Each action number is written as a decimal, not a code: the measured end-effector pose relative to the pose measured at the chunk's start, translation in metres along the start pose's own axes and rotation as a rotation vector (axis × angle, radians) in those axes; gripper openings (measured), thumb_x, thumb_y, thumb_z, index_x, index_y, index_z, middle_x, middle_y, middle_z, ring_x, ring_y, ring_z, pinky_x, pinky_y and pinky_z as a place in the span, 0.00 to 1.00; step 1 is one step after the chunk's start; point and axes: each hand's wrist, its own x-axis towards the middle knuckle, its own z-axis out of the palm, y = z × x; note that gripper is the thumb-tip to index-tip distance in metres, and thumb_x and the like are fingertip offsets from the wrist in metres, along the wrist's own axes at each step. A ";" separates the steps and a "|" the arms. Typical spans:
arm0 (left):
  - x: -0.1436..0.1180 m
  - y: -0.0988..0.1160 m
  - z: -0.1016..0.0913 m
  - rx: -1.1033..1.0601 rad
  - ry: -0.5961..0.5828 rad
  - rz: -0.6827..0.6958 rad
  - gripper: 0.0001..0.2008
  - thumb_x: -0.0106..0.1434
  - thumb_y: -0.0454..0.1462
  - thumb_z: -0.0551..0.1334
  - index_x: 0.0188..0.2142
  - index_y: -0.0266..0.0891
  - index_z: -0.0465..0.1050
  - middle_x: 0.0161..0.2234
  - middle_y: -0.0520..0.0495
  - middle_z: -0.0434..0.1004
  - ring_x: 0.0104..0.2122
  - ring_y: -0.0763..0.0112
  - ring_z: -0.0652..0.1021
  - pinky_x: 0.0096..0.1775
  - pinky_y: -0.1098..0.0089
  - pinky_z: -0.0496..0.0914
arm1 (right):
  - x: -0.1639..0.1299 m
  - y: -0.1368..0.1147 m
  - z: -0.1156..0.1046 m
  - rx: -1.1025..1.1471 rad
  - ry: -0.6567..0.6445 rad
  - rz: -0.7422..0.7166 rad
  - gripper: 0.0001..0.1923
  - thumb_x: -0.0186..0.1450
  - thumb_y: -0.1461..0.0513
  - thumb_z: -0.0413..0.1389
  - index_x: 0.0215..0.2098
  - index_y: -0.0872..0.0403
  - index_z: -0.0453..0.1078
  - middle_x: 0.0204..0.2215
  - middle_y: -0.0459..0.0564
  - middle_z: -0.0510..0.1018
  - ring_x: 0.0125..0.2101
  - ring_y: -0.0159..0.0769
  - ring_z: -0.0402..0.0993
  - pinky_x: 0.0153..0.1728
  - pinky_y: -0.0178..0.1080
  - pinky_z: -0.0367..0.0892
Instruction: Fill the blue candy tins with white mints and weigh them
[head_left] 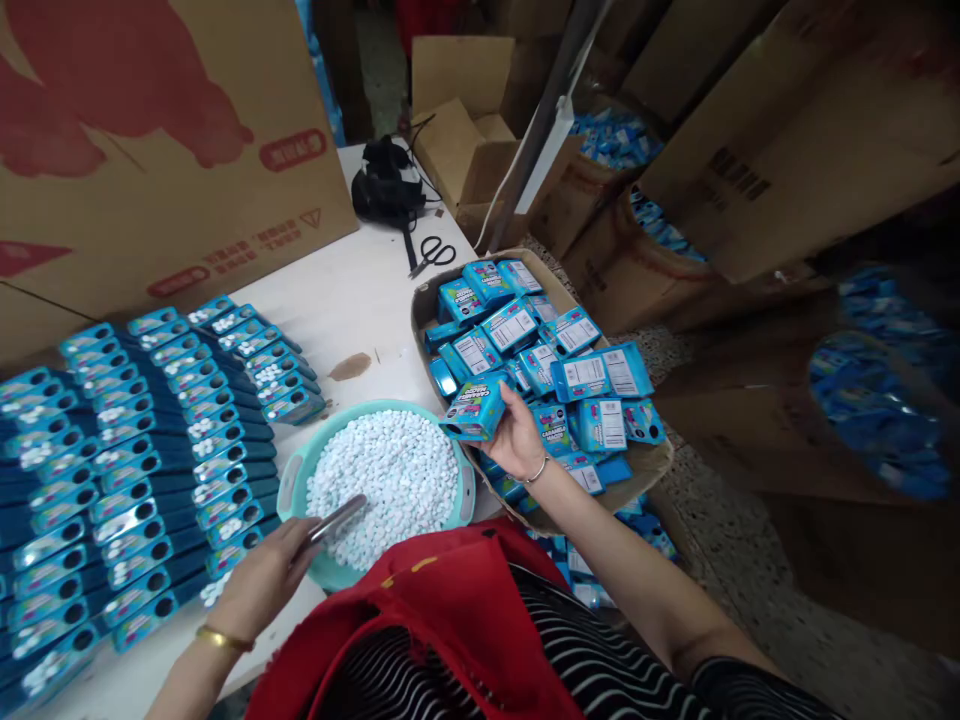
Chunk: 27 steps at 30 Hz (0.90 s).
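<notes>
My left hand (274, 570) is closed around the handle of a metal scoop (337, 518), whose far end lies over the candies. Small white and pale blue candies (390, 465) fill a turquoise basin (294, 470) in front of me. My right hand (517, 437) grips a blue candy box (476, 405) between thumb and fingers, just right of the basin's rim. Under that hand stands a cardboard tray (651, 462) heaped with more blue boxes (514, 325). Rows of blue boxes with round holes (217, 420) stand at the left, some with candies on top.
Black-handled scissors (433, 255) and a black bundle with a cord (386, 185) lie at the table's back. A large carton (172, 130) walls the left rear. An open carton (469, 130) and a metal post (544, 120) stand behind the tray; drums of blue packets (611, 140) stand right.
</notes>
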 end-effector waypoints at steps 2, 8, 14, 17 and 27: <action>-0.021 0.005 0.016 0.062 -0.047 -0.044 0.14 0.64 0.42 0.51 0.45 0.49 0.71 0.39 0.47 0.75 0.36 0.65 0.78 0.37 0.68 0.70 | -0.009 0.008 0.006 0.122 -0.049 0.099 0.25 0.60 0.43 0.53 0.45 0.51 0.65 0.38 0.49 0.79 0.41 0.44 0.77 0.39 0.50 0.75; -0.008 0.035 0.070 0.173 0.013 -0.174 0.12 0.64 0.34 0.51 0.42 0.40 0.71 0.38 0.43 0.72 0.36 0.64 0.76 0.37 0.67 0.68 | -0.037 0.029 0.013 0.154 -0.063 0.170 0.25 0.58 0.41 0.54 0.43 0.50 0.66 0.36 0.48 0.80 0.42 0.45 0.77 0.39 0.49 0.75; 0.048 0.056 0.104 0.051 0.154 -0.171 0.12 0.63 0.33 0.51 0.45 0.36 0.67 0.44 0.37 0.72 0.44 0.60 0.75 0.46 0.62 0.68 | -0.065 0.038 0.000 0.019 -0.082 0.236 0.25 0.60 0.44 0.50 0.45 0.53 0.69 0.40 0.54 0.80 0.44 0.49 0.76 0.43 0.54 0.72; 0.051 0.050 0.105 0.025 0.167 -0.151 0.13 0.62 0.32 0.52 0.46 0.36 0.66 0.45 0.38 0.72 0.46 0.61 0.74 0.49 0.63 0.67 | -0.077 0.044 -0.012 -0.065 -0.158 0.223 0.20 0.58 0.54 0.52 0.47 0.52 0.67 0.44 0.53 0.78 0.45 0.48 0.75 0.44 0.54 0.71; 0.047 0.049 0.100 -0.006 0.171 -0.149 0.09 0.62 0.33 0.53 0.42 0.38 0.67 0.42 0.40 0.72 0.41 0.61 0.75 0.45 0.62 0.69 | -0.081 0.031 -0.041 -0.126 -0.456 0.507 0.22 0.50 0.62 0.68 0.40 0.52 0.66 0.35 0.44 0.78 0.35 0.32 0.77 0.39 0.34 0.71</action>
